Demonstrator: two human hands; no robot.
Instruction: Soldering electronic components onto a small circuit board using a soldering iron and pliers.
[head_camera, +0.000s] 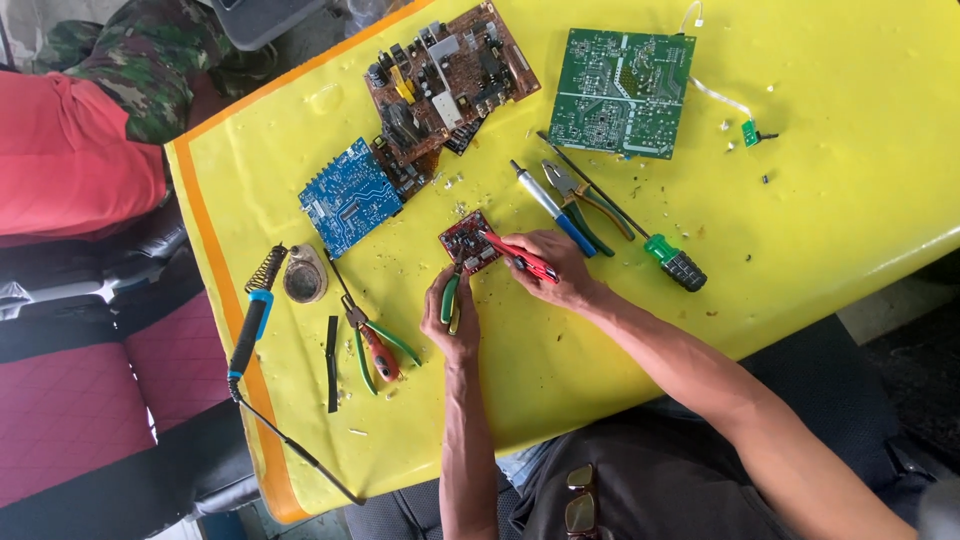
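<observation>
A small red circuit board (464, 238) lies on the yellow table cover (820, 180) in front of me. My left hand (450, 318) grips green-handled pliers (451, 296) whose jaws reach the board's near edge. My right hand (556, 266) holds a red-handled tool (520, 257) with its tip resting on the board. Both hands sit close together just below the board.
A brown board (448, 72), a blue board (348, 195) and a green board (622, 92) lie farther up. A blue screwdriver (552, 208), pliers (580, 198), a green-handled screwdriver (668, 256), cutters (375, 345), a soldering iron (250, 325) and a round tin (304, 277) surround the hands.
</observation>
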